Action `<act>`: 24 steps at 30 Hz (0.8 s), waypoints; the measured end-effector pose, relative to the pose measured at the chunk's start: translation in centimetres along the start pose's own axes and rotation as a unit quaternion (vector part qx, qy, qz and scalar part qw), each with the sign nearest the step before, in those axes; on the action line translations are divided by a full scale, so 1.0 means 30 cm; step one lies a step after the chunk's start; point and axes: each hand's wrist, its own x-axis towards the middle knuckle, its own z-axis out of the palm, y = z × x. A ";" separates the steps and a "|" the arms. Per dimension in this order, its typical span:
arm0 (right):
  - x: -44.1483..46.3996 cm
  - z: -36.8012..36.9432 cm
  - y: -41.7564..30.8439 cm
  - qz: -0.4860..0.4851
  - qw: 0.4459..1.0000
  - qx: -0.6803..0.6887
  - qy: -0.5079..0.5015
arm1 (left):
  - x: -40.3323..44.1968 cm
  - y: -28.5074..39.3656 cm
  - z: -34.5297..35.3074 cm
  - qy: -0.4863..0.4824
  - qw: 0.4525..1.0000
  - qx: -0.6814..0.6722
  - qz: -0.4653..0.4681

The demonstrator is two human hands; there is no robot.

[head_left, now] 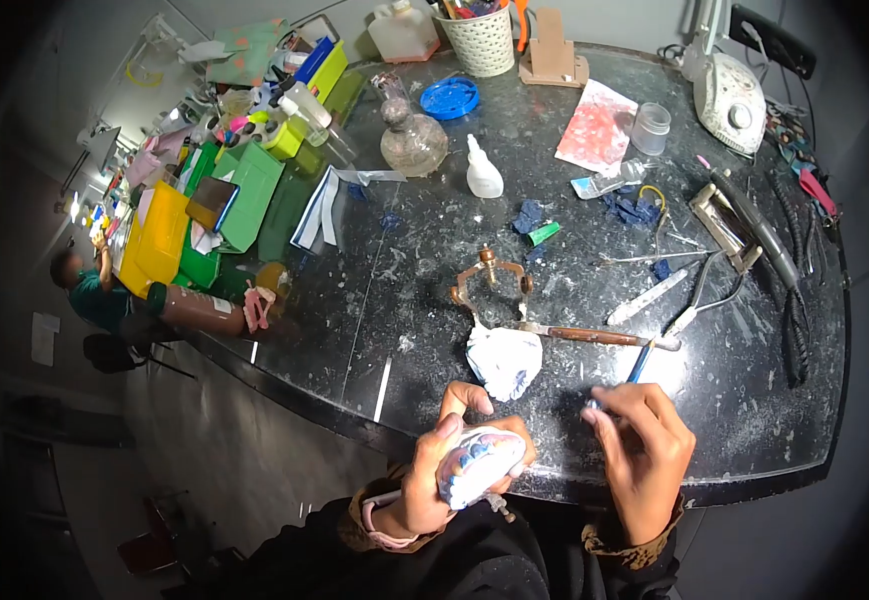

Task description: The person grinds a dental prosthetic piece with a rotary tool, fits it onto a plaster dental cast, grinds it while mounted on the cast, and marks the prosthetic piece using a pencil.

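Note:
My left hand is closed round a white plaster dental model with blue patches on its teeth, held above the bench's front edge. To its right, my right hand has thumb and index finger pinched together; a tiny bluish bit shows at the fingertips, too small to name. A blue pencil-like stick shows just behind the right knuckles; whether the hand touches it is unclear. Between and beyond the hands, a second white plaster model rests against a brass articulator frame. A wooden-handled tool lies beside it.
Farther back stand a white dropper bottle, a glass flask and a blue lid. Pliers, a carving knife and a cable lie right. Green and yellow bins line the left; another person sits beyond.

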 end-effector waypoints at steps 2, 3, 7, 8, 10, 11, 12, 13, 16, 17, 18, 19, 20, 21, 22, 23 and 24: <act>0.008 0.022 0.004 -0.079 0.994 -0.055 0.041 | -0.004 -0.001 -0.004 -0.001 1.000 0.008 -0.005; 0.004 0.015 -0.009 -0.143 0.990 -0.007 0.017 | -0.005 -0.002 -0.005 -0.002 1.000 0.013 -0.008; -0.016 0.047 -0.059 -0.238 0.964 0.107 -0.056 | -0.025 -0.020 0.004 0.077 0.994 0.076 -0.018; -0.013 0.064 -0.050 -0.256 0.960 0.104 -0.056 | -0.034 -0.033 -0.030 0.042 0.996 0.079 -0.016; -0.016 0.077 -0.048 -0.257 0.960 0.107 -0.039 | -0.032 -0.033 -0.024 0.062 0.995 0.075 -0.009; -0.021 0.079 -0.049 -0.258 0.960 0.101 -0.036 | -0.035 -0.034 -0.023 0.074 0.995 0.073 -0.005; -0.024 0.082 -0.049 -0.258 0.961 0.095 -0.033 | -0.039 -0.037 -0.029 0.077 0.994 0.076 -0.010; -0.024 0.084 -0.047 -0.259 0.960 0.102 -0.035 | -0.044 -0.043 -0.039 0.079 0.994 0.078 -0.015; -0.022 0.088 -0.040 -0.257 0.958 0.120 -0.035 | -0.038 -0.034 -0.018 0.079 0.994 0.070 -0.015; -0.024 0.090 -0.039 -0.255 0.958 0.124 -0.033 | -0.035 -0.029 -0.009 0.078 0.995 0.065 -0.012; -0.024 0.092 -0.039 -0.253 0.958 0.129 -0.030 | -0.039 -0.030 -0.013 0.067 0.995 0.069 -0.004; -0.018 0.093 -0.039 -0.251 0.957 0.141 -0.040 | -0.046 -0.034 -0.021 0.056 0.996 0.073 0.005; -0.011 0.092 -0.038 -0.248 0.955 0.153 -0.049 | -0.051 -0.034 -0.025 0.045 0.996 0.078 0.014; -0.006 0.090 -0.038 -0.245 0.953 0.165 -0.059 | -0.044 -0.025 0.011 0.108 0.985 0.130 0.025; -0.011 0.086 -0.036 -0.224 0.954 0.194 -0.052 | -0.048 -0.015 0.019 0.101 0.984 0.142 0.041; -0.026 0.079 -0.033 -0.202 0.953 0.223 -0.045 | -0.054 -0.005 0.023 0.093 0.982 0.155 0.057; -0.046 0.070 -0.028 -0.178 0.951 0.252 -0.039 | -0.063 0.005 0.023 0.087 0.979 0.167 0.072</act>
